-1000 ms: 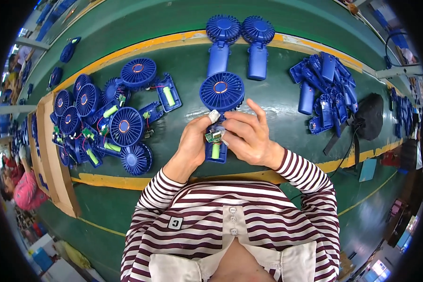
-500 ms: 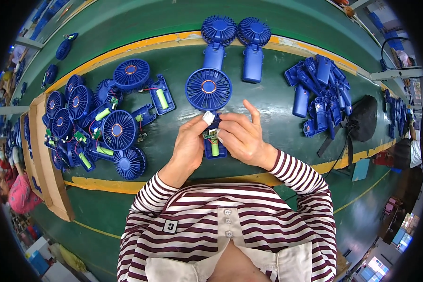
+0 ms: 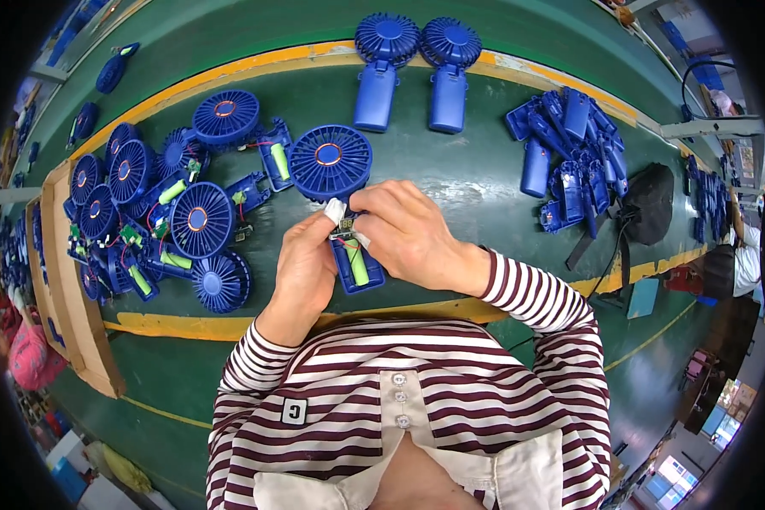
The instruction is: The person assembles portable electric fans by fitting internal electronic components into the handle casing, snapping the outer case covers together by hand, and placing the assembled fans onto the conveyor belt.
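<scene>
In front of me a blue handheld fan (image 3: 331, 161) lies with its round grille away from me and its opened handle toward me. A green battery cell (image 3: 357, 262) sits in the handle, below a small circuit board (image 3: 345, 228). My left hand (image 3: 304, 265) grips the handle's left side, its thumb, wrapped in white, resting by the board. From the right, my right hand (image 3: 410, 234) has its fingers bent over the board and the handle's neck; a fingertip there is also wrapped in white. What lies under those fingertips is hidden.
Several open blue fans (image 3: 202, 219) with batteries and wires are heaped at left, beside a cardboard tray (image 3: 81, 327). Two closed fans (image 3: 376, 93) lie at the far edge. Blue handle covers (image 3: 569, 157) are piled at right, near a black bag (image 3: 648, 211).
The fan in my hands has shifted left in the view and turned slightly, and more of its battery shows. My right hand now lies flatter over the board, its raised index finger lowered.
</scene>
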Demonstrator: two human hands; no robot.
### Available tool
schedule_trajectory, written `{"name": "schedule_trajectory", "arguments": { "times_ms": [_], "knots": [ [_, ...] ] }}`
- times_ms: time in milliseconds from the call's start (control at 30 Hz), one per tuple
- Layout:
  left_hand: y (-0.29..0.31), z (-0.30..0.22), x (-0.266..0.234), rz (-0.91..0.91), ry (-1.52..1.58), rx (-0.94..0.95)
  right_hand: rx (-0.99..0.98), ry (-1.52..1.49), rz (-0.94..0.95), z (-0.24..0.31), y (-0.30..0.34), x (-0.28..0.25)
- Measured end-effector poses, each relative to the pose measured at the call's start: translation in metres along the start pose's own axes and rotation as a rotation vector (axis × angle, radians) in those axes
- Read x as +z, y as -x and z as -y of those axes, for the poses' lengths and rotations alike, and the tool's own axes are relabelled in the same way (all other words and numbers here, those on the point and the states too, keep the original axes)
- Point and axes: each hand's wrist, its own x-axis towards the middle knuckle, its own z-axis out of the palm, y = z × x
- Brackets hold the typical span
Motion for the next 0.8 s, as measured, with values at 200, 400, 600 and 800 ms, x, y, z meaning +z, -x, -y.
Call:
{"name": "schedule_trajectory", "arguments": {
  "times_ms": [200,400,600,800],
  "knots": [
    [-0.002,0.001,-0.010,-0.072,0.066,-0.115,0.161,-0.165,0.162,-0.003,-0.006,-0.005],
    [0.001,-0.013,0.001,0.057,0.146,-0.184,0.360,-0.362,0.253,-0.005,-0.016,-0.014],
    [-0.002,-0.016,-0.003,0.106,0.109,-0.249,0.460,-0.435,0.333,-0.004,-0.025,-0.021],
    [-0.003,-0.013,-0.006,0.115,0.077,-0.235,0.419,-0.335,0.352,-0.006,-0.024,-0.021]
  ]
}}
